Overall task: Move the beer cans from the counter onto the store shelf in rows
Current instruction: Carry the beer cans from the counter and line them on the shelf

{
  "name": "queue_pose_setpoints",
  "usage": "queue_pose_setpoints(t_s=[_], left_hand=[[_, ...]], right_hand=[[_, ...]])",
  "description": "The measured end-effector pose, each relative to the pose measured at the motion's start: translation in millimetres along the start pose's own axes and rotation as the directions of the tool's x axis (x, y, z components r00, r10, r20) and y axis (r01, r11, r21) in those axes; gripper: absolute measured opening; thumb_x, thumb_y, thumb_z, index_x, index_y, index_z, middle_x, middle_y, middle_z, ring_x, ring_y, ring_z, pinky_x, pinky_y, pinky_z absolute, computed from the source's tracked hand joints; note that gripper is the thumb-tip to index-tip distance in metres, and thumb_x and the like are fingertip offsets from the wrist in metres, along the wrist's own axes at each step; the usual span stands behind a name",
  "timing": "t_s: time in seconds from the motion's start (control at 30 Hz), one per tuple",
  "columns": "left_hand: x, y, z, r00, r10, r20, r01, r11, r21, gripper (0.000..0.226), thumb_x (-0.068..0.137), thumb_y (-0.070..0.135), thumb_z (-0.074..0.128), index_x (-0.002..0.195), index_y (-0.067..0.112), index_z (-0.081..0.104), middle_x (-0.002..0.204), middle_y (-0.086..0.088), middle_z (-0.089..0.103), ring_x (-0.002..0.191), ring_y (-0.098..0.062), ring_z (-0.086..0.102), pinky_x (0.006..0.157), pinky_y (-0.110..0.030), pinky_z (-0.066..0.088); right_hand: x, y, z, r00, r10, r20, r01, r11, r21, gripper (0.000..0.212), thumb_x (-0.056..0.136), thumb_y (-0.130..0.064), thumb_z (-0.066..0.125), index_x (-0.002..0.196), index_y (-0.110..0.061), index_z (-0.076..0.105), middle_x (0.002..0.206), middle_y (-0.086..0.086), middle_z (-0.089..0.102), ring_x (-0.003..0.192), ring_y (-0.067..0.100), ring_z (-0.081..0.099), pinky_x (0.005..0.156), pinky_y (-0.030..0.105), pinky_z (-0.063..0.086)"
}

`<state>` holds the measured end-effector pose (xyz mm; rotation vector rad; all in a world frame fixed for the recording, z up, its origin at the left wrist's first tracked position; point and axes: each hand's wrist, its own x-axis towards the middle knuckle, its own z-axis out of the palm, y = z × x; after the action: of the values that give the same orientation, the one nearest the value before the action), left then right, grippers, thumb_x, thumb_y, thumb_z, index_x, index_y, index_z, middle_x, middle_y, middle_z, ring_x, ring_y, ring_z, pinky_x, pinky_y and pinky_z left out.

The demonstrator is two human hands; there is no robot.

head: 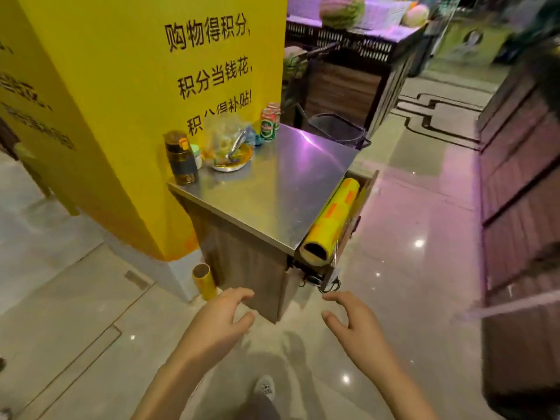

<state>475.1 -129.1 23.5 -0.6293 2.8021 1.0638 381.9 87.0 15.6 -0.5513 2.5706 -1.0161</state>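
Two green and red beer cans (269,122) stand close together at the far corner of the steel counter (272,192), against the yellow pillar. My left hand (218,319) and my right hand (351,319) hover side by side in front of the counter's near corner, well short of the cans. Both hands hold nothing, their fingers loosely curled. A dark wooden shelf unit (521,189) runs along the right edge of the view, blurred.
On the counter's left stand a dark bottle (181,157) and a plate under a clear plastic bag (228,150). A yellow wrap roll (331,222) lies in the holder at the counter's right side. A bin (339,130) sits behind; a cardboard tube (204,280) stands on the floor.
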Motion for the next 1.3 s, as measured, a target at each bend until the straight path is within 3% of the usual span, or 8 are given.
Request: queue_pose_setpoints(t_s=[0.33,0.47,0.57,0.67,0.8,1.0,1.17,1.3], left_hand=[[177,50,0,0.995,0.002,0.104,0.001,1.000,-0.027,0.029,0.088,0.025,0.060,0.116,0.023,0.056,0.111,0.007,0.058,0.105,-0.010,0.054,0.088,-0.021,0.040],[249,100,17,0.985,0.099,0.141,-0.100,0.995,0.004,0.035,0.090,0.033,0.056,0.124,0.026,0.052,0.124,0.010,0.055,0.115,-0.010,0.051,0.102,-0.030,0.040],[298,142,34,0.978,0.152,0.142,-0.146,0.988,-0.047,0.036,0.091,0.037,0.053,0.125,0.029,0.051,0.128,0.011,0.054,0.115,-0.007,0.050,0.098,-0.025,0.040],[341,180,54,0.981,0.167,0.096,-0.159,0.984,-0.080,0.035,0.092,0.035,0.053,0.126,0.029,0.050,0.127,0.013,0.053,0.115,-0.006,0.049,0.091,-0.020,0.035],[385,213,76,0.998,0.064,-0.004,-0.064,0.988,-0.139,0.034,0.092,0.035,0.053,0.125,0.029,0.052,0.127,0.015,0.053,0.115,-0.003,0.049,0.089,-0.018,0.034],[414,228,80,0.977,-0.143,-0.155,0.116,0.978,-0.172,0.032,0.090,0.027,0.058,0.122,0.023,0.057,0.125,0.008,0.058,0.115,-0.008,0.052,0.091,-0.015,0.034],[426,194,59,0.911,-0.336,-0.241,0.291,0.935,-0.203,0.035,0.089,0.032,0.058,0.123,0.025,0.055,0.126,0.010,0.056,0.114,-0.009,0.053,0.089,-0.019,0.037],[468,157,32,0.854,-0.431,-0.289,0.347,0.888,-0.300,0.036,0.087,0.024,0.062,0.122,0.019,0.055,0.118,0.004,0.060,0.111,-0.014,0.055,0.083,-0.020,0.037]], right_hand=[[128,29,-85,0.992,0.095,-0.086,-0.094,0.995,0.018,0.022,0.092,-0.042,0.052,0.113,-0.043,0.050,0.118,-0.023,0.049,0.107,-0.003,0.046,0.087,0.016,0.037],[163,59,-130,0.979,0.141,-0.148,-0.134,0.989,0.059,0.019,0.092,-0.036,0.054,0.108,-0.046,0.050,0.116,-0.029,0.052,0.097,-0.010,0.051,0.077,0.008,0.038],[203,84,-161,0.975,0.140,-0.170,-0.127,0.988,0.083,0.021,0.092,-0.032,0.055,0.112,-0.038,0.054,0.116,-0.028,0.054,0.079,-0.015,0.051,0.070,0.006,0.037],[258,110,-188,0.988,0.101,-0.120,-0.094,0.993,0.066,0.020,0.092,-0.029,0.057,0.110,-0.038,0.053,0.113,-0.028,0.053,0.090,-0.010,0.053,0.073,0.005,0.039],[335,132,-221,1.000,-0.009,0.022,0.007,0.999,0.047,0.021,0.093,-0.029,0.054,0.110,-0.041,0.052,0.111,-0.035,0.049,0.103,-0.014,0.047,0.083,0.001,0.034],[447,126,-236,0.941,-0.222,0.256,0.233,0.972,-0.014,0.027,0.093,-0.030,0.055,0.119,-0.028,0.056,0.117,-0.016,0.055,0.104,0.002,0.052,0.086,0.018,0.040],[532,91,-207,0.845,-0.346,0.408,0.363,0.931,0.039,0.029,0.093,-0.027,0.055,0.122,-0.024,0.056,0.115,-0.019,0.051,0.109,0.000,0.048,0.089,0.014,0.036],[607,63,-170,0.815,-0.356,0.457,0.366,0.928,0.071,0.028,0.092,-0.021,0.058,0.120,-0.018,0.057,0.113,-0.015,0.053,0.106,0.001,0.048,0.079,-0.001,0.030]])
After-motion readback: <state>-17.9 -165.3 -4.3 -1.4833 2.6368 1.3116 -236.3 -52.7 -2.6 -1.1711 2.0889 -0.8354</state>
